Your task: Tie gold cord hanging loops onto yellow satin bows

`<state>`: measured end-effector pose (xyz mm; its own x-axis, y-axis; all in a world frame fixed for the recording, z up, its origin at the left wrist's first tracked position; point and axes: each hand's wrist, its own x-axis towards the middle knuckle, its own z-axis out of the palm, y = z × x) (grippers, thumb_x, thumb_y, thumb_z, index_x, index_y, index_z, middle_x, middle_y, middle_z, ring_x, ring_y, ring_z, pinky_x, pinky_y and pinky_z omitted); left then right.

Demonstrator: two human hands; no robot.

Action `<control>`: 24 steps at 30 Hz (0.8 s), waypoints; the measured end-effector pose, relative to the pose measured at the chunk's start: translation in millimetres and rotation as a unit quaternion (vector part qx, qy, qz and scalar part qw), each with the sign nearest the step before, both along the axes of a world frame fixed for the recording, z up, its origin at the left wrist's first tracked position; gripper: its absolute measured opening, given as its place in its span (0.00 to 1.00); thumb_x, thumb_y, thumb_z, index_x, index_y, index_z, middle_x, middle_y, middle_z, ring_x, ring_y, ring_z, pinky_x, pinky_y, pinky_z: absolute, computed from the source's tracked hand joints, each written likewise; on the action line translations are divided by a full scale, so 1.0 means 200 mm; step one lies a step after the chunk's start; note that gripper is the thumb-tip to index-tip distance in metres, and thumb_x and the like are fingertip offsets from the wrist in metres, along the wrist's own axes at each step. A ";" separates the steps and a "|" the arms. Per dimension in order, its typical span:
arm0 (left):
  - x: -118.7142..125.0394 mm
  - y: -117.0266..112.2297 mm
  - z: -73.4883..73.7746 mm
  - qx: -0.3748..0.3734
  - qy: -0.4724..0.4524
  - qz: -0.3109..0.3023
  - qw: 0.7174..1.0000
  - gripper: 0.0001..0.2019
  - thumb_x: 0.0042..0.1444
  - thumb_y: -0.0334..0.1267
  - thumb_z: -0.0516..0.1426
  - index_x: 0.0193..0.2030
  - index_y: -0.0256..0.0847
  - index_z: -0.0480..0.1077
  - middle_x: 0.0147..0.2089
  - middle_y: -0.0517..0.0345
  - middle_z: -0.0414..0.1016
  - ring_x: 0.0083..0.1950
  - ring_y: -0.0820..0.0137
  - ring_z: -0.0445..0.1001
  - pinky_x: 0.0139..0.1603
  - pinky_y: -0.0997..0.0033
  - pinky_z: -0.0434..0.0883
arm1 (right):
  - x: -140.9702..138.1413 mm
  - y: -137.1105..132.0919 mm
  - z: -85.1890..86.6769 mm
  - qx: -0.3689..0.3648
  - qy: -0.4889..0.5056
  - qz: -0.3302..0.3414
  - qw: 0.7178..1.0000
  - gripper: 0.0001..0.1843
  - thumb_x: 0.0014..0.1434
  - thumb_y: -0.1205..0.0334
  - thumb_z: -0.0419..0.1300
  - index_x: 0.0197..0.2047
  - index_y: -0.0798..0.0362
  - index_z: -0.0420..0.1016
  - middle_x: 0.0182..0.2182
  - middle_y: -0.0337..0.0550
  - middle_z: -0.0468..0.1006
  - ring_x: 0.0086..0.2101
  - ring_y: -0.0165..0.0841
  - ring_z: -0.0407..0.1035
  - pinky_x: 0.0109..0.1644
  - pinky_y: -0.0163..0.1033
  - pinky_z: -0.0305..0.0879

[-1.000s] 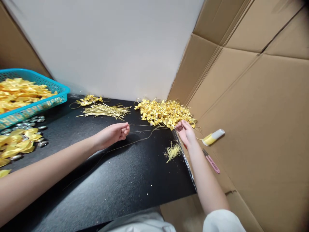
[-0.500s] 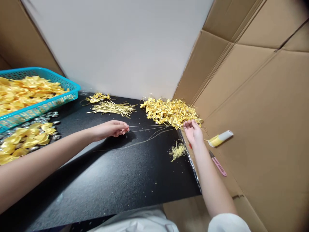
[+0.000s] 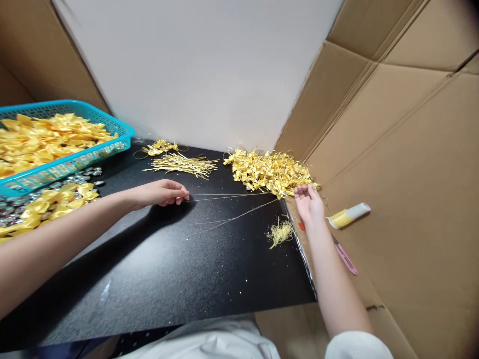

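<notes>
My left hand point(image 3: 172, 193) is closed in a pinch over the black table, gripping thin threads point(image 3: 232, 196). These stretch right, nearly taut, to the near edge of a heap of small yellow ribbon bows point(image 3: 271, 172). From the same edge, two looser thread ends trail down and left across the tabletop. My right hand point(image 3: 309, 203) is beside the heap's right front corner, palm turned up and fingers loosely extended, with nothing visible in it. Where the threads end among the bows is hidden.
A blue basket point(image 3: 125, 137) of yellow ribbon pieces stands left, with silver beads point(image 3: 88, 174) and ribbon petals point(image 3: 56, 207) before it. Gold ties point(image 3: 183, 164) lie behind my left hand. Thread scraps point(image 3: 281, 233), a pink-handled cutter point(image 3: 346, 258) and a roll point(image 3: 350, 215) are right. Cardboard walls enclose the table.
My left hand has drawn the threads farther left, away from the heap. The loose thread ends have shortened and straightened. My right hand stays beside the heap; the view has shifted slightly.
</notes>
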<state>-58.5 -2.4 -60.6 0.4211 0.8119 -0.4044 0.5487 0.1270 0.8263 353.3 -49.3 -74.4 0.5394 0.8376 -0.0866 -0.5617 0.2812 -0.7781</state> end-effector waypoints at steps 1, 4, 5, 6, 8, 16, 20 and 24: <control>-0.01 0.00 0.00 -0.005 0.002 -0.001 1.000 0.19 0.49 0.54 0.62 0.33 0.37 0.72 0.28 0.60 0.68 0.27 0.74 0.58 0.27 0.74 0.52 | 0.00 0.00 0.00 0.001 -0.001 0.000 1.000 0.12 0.63 0.69 0.58 0.27 0.53 0.66 0.21 0.31 0.74 0.26 0.22 0.72 0.37 0.31 0.73; -0.04 -0.01 0.01 -0.018 0.007 -0.006 1.000 0.19 0.47 0.53 0.63 0.33 0.37 0.72 0.28 0.60 0.70 0.26 0.75 0.57 0.25 0.74 0.50 | 0.00 0.00 -0.01 0.002 -0.006 0.003 1.000 0.11 0.62 0.68 0.60 0.28 0.53 0.67 0.21 0.31 0.74 0.26 0.23 0.72 0.37 0.31 0.73; -0.05 -0.01 0.01 -0.022 0.009 -0.008 1.000 0.20 0.48 0.53 0.63 0.34 0.37 0.72 0.29 0.59 0.71 0.26 0.75 0.56 0.25 0.74 0.50 | 0.00 0.00 -0.01 0.002 -0.008 0.004 1.000 0.10 0.61 0.67 0.61 0.28 0.53 0.67 0.21 0.31 0.74 0.27 0.23 0.72 0.37 0.31 0.73; -0.05 -0.01 0.01 -0.024 0.009 -0.010 1.000 0.20 0.48 0.53 0.63 0.36 0.36 0.72 0.31 0.58 0.73 0.26 0.75 0.57 0.25 0.75 0.50 | 0.00 0.00 -0.01 0.002 -0.009 0.004 1.000 0.10 0.61 0.67 0.61 0.28 0.53 0.67 0.21 0.31 0.74 0.27 0.23 0.72 0.37 0.31 0.73; -0.05 -0.03 0.01 -0.022 0.010 -0.012 1.000 0.20 0.50 0.53 0.63 0.38 0.36 0.72 0.34 0.56 0.76 0.26 0.76 0.57 0.26 0.75 0.51 | 0.00 0.00 -0.01 0.001 -0.013 0.004 1.000 0.10 0.61 0.67 0.61 0.28 0.53 0.67 0.21 0.31 0.74 0.27 0.23 0.73 0.37 0.31 0.73; -0.02 -0.09 -0.01 0.047 -0.033 0.094 0.994 0.20 0.49 0.48 0.65 0.45 0.40 0.73 0.36 0.60 0.76 0.24 0.78 0.61 0.23 0.77 0.56 | 0.00 0.00 -0.01 -0.004 -0.022 0.004 1.000 0.10 0.60 0.65 0.63 0.28 0.53 0.67 0.22 0.31 0.73 0.27 0.23 0.72 0.39 0.32 0.72; -0.04 -0.10 -0.04 0.046 -0.031 0.125 0.991 0.20 0.47 0.47 0.65 0.44 0.40 0.73 0.33 0.61 0.75 0.22 0.78 0.60 0.21 0.76 0.56 | 0.00 0.00 -0.01 -0.007 -0.023 0.007 1.000 0.11 0.60 0.65 0.63 0.28 0.53 0.67 0.22 0.31 0.73 0.27 0.23 0.72 0.39 0.32 0.72; -0.09 -0.11 -0.07 0.045 -0.028 0.141 0.989 0.23 0.49 0.48 0.64 0.48 0.38 0.68 0.41 0.58 0.79 0.22 0.79 0.59 0.21 0.76 0.55 | -0.01 -0.01 0.00 -0.006 -0.020 0.009 1.000 0.10 0.61 0.67 0.62 0.28 0.53 0.67 0.22 0.32 0.73 0.27 0.23 0.71 0.40 0.33 0.72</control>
